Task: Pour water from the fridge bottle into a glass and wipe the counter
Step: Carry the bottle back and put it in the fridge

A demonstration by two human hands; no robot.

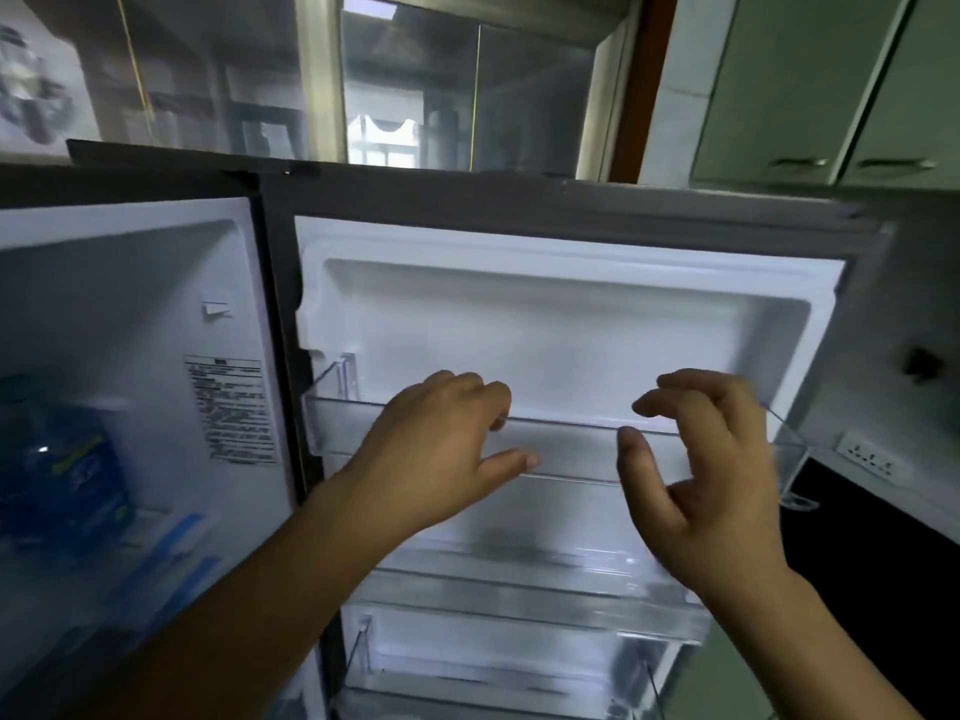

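Note:
The fridge stands open, its door (pixel 571 283) swung out in front of me with clear empty door bins (pixel 358 428). A blue-labelled water bottle (pixel 62 459) stands inside the fridge compartment at the far left, blurred. My left hand (pixel 441 449) hovers before the upper door bin, fingers spread, holding nothing. To its right, at the same height, my right hand (pixel 696 459) has loosely curled fingers and is also empty. Both hands are well to the right of the bottle. No glass or cloth is in view.
Lower clear door bins (pixel 519 662) sit below my hands. A dark counter (pixel 872 553) and a white wall socket (pixel 872 457) lie at the right. Pale green wall cabinets (pixel 831 96) hang at upper right. A window (pixel 405 85) is above the fridge.

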